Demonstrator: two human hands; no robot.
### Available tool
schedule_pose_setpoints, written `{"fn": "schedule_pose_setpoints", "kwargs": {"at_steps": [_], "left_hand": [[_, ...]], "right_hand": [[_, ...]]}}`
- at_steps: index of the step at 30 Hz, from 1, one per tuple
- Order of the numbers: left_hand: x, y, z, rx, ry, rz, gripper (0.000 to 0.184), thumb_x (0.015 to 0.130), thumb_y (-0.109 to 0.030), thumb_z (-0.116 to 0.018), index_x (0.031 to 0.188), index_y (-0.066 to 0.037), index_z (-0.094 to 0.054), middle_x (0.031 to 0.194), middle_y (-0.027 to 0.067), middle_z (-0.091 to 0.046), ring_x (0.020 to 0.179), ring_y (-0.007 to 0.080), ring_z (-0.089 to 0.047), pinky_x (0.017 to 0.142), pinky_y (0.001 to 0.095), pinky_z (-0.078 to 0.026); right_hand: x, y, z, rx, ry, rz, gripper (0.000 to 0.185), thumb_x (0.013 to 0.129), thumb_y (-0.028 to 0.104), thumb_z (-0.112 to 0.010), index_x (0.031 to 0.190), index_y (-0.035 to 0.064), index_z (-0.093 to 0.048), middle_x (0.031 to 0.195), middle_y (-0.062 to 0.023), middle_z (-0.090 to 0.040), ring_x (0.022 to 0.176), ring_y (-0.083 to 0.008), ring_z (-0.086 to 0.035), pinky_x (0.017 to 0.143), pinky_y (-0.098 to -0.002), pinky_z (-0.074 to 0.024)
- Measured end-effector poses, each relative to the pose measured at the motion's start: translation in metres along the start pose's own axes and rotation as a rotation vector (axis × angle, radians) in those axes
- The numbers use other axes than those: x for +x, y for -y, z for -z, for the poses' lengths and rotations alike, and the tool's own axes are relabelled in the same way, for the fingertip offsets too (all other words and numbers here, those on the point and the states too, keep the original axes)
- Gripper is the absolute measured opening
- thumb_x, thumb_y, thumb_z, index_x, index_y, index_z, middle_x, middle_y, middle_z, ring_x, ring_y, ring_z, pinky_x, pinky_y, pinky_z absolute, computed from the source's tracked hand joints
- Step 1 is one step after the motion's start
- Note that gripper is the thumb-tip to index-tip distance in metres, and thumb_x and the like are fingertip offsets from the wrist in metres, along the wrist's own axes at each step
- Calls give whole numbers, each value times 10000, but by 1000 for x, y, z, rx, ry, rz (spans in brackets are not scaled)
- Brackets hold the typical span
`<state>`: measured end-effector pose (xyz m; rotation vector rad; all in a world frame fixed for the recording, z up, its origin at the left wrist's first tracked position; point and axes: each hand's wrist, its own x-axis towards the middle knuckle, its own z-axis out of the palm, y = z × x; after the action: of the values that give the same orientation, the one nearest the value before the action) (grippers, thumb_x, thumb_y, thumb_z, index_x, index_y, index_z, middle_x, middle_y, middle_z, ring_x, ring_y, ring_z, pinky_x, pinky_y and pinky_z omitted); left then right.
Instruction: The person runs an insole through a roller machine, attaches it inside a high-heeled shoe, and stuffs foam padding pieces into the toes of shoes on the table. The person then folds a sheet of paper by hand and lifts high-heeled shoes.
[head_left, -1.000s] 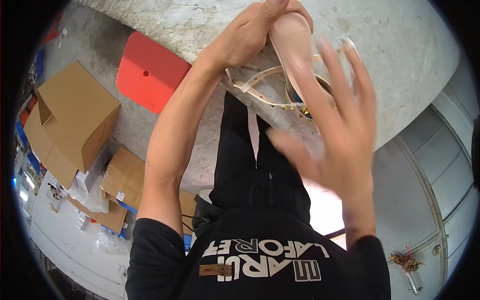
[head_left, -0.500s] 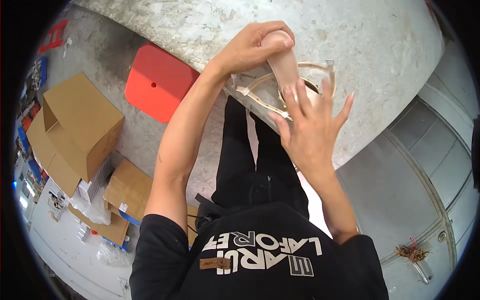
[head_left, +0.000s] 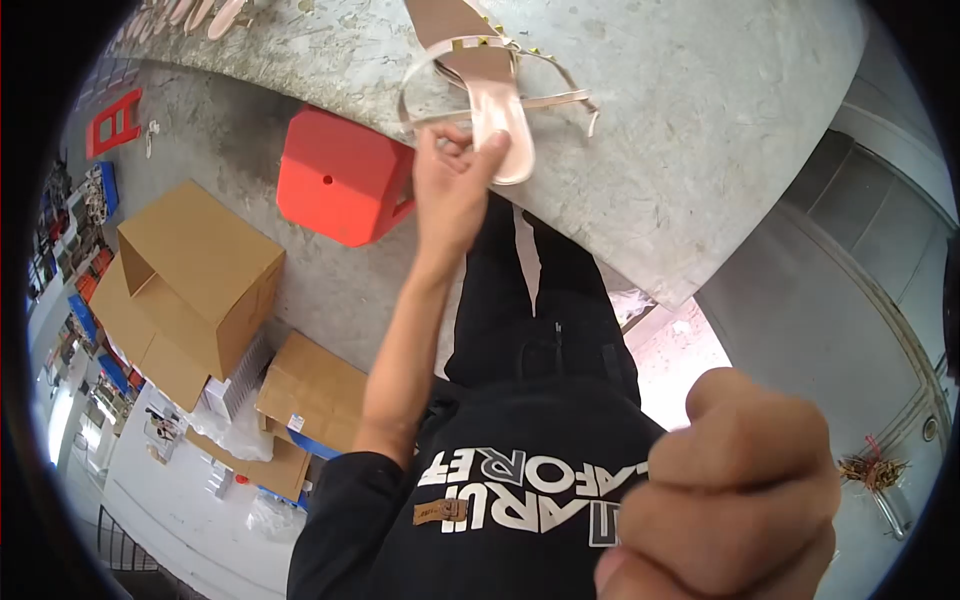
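Note:
A pale pink strappy sandal (head_left: 492, 100) with small gold studs lies on the concrete-topped table, its rounded heel end towards me. My left hand (head_left: 452, 185) grips that end, thumb on the insole and curled fingers beside it near a strap. One loose strap spreads to the right over the tabletop; the toe runs out of the top of the view. My right hand (head_left: 730, 485) is raised close to the camera, in front of my black shirt, with its fingers folded into a fist. Whatever it may hold is hidden.
Several similar sandals (head_left: 228, 18) lie along the far left of the table (head_left: 690, 150). Left of my legs stands a red stool (head_left: 345, 185), with an open cardboard box (head_left: 200, 280) and flattened cartons (head_left: 315, 390) beyond. A grey door panel (head_left: 820, 320) is at the right.
The sandal has turned so its heel end points towards me. My left hand has come nearer, still gripping that end. My right hand has left the sandal and risen towards the camera, closing.

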<state>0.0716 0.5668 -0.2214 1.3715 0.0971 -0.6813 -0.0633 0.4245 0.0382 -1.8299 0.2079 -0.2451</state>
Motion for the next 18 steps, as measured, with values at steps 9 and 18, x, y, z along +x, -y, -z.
{"fn": "schedule_pose_setpoints", "kwargs": {"at_steps": [9, 18], "left_hand": [[-8, 38, -38, -60, -46, -22, 245, 1013, -51, -527, 1225, 31, -437, 1171, 130, -607, 1071, 148, -612, 872, 208, -470], [82, -67, 21, 711, -235, -541, 575, 831, -34, -731, 1365, 45, -534, 1332, 242, -587, 1387, 296, -446, 1112, 396, -387]], "right_hand": [[63, -98, -58, -123, 17, 247, 213, 790, -3, -667, 998, -39, -694, 918, -167, -702, 823, -346, -686, 693, -347, -551], [57, -214, -87, -886, 201, 68, 528, 823, 148, -620, 1315, -29, -551, 1419, -170, -521, 1372, -264, -446, 967, -450, -330]]}}
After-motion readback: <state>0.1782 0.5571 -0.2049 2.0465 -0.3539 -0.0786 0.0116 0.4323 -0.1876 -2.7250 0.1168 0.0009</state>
